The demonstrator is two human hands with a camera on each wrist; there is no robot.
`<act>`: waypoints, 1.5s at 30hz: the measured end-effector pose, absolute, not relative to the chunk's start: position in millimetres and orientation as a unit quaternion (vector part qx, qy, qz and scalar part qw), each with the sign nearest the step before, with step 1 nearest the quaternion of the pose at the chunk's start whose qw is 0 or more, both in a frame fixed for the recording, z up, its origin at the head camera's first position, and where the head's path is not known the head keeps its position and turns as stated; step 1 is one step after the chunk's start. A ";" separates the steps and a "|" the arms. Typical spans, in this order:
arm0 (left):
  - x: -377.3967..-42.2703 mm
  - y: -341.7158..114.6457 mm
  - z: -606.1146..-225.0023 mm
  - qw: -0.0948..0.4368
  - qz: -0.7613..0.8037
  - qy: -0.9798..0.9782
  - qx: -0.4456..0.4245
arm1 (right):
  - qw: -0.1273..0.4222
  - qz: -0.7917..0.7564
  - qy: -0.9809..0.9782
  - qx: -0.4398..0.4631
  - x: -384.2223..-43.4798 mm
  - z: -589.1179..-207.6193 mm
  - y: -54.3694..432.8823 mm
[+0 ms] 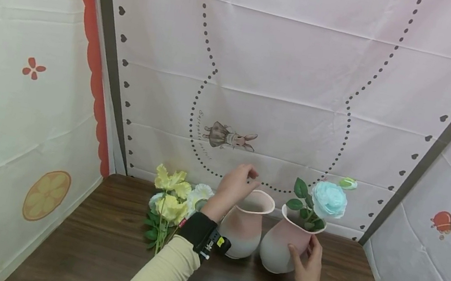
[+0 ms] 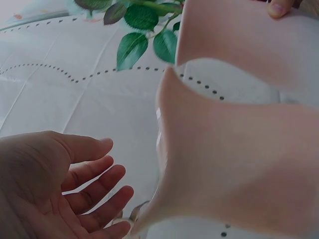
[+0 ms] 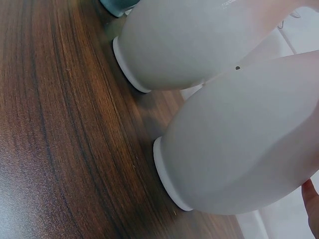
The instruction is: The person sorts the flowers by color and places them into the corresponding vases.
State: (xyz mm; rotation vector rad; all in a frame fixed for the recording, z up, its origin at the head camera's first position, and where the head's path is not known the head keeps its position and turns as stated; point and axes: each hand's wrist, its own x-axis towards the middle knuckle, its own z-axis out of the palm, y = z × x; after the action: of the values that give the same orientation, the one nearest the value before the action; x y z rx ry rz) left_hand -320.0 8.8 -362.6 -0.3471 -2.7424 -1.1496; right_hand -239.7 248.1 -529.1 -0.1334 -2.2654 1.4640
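Two pink-and-white vases stand side by side. The right vase (image 1: 279, 248) holds a pale blue flower (image 1: 329, 200) with green leaves (image 2: 142, 17) and a bud. My right hand (image 1: 309, 267) grips this vase by its right side, thumb in front and fingers behind. Beside the mouth of the left vase (image 1: 241, 235), my left hand (image 1: 238, 183) hovers with loosely bent fingers and nothing in them. The left wrist view shows a gap between those fingers and the left vase's rim (image 2: 162, 114). That vase's mouth shows no flower.
Yellow and white flowers (image 1: 171, 210) are bunched left of the vases, partly behind my left forearm. A blue-green base (image 3: 115, 6) shows beyond the left vase. Printed cloth (image 1: 281, 61) hangs behind the brown wooden table (image 1: 105, 239).
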 end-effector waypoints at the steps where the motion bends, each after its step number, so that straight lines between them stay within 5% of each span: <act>1: -320.8 5.5 -362.3 0.076 -0.387 -0.912 -0.115 | 0.218 0.529 -0.819 -0.049 -239.6 -529.1 248.2; 24: -338.0 -84.0 -356.4 0.115 -0.400 -0.908 -0.043 | 0.223 0.529 -0.818 -0.047 -239.0 -529.8 250.0; 45: -326.2 -168.2 -397.9 0.094 -0.406 -0.909 0.015 | 0.208 0.522 -0.825 -0.051 -238.7 -530.1 249.6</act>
State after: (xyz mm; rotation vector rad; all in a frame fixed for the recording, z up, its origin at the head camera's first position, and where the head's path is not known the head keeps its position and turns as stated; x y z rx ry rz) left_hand -326.2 -168.2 -397.9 0.0441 -2.6964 -1.2049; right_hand -238.7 249.6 -530.1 -0.1419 -2.2970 1.4542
